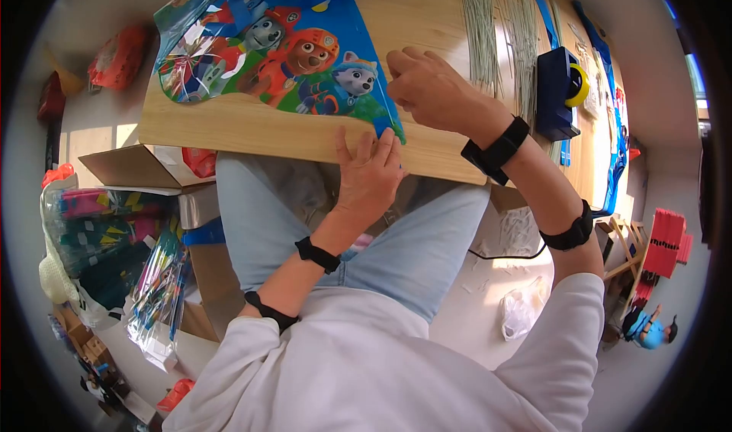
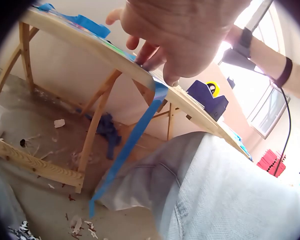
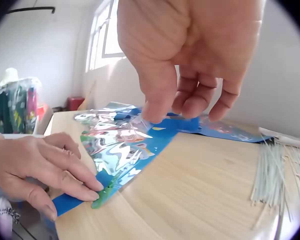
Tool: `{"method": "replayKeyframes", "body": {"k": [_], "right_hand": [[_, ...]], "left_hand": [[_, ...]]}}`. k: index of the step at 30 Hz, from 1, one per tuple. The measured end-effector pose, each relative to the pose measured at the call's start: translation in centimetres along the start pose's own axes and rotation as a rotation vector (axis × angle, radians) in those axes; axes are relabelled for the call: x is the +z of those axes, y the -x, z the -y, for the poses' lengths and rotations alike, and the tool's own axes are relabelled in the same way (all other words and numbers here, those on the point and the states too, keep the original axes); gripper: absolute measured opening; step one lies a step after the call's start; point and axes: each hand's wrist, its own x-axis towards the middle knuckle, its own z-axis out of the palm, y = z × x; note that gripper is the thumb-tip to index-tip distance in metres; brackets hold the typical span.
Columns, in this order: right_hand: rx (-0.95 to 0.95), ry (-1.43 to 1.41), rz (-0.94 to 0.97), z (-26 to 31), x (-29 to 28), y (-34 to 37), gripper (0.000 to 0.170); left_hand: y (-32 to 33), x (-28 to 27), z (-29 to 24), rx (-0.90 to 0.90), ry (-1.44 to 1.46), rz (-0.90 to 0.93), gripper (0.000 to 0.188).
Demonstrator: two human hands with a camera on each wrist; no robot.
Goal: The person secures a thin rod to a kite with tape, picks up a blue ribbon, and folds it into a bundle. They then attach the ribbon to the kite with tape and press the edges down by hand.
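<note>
right hand [image 3: 190, 55] curled (grip unclear); left hand [image 1: 367, 174], grip released, presses glossy, tapering film [image 1: 305, 62].

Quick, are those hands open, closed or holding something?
Left hand: open, fingertips pressing a corner of the printed sheet.
Right hand: fingers curled in the air; whether it holds anything cannot be told.

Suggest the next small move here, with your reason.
Probably lower the right hand onto the printed sheet near the left fingertips, to smooth its blue border. The left hand already presses the sheet's corner at the table edge, where a blue strip hangs down, while the right hand hovers above the sheet.
</note>
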Motion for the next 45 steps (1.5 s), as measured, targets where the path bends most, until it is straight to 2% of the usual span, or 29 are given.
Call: {"method": "replayKeyframes", "body": {"k": [5,9,15,18,45], "right_hand": [[-0.116,0.111,0.074,1.0,2.6,-3.3,0.006],[-0.167,0.136,0.119,1.2,3.4,-4.3,0.010],[-0.150,0.146,0.191,1.4,4.2,-5.0,0.011],[-0.188,0.198,0.180,1.3,4.3,-5.1,0.013],[-0.142,0.131,0.153,0.6,5.9,-5.5,0.011]], "left_hand": [[0.1,0.2,0.2,-0.014,-0.007,0.005,0.054],[0.2,0.3,0.3,-0.015,0.017,0.006,0.056],[0.4,0.8,0.5,-0.010,0.060,-0.030,0.056],[0.4,0.8,0.5,-0.008,0.068,-0.040,0.055],[-0.5,0.4,0.8,0.036,0.098,-0.025,0.054]]}}
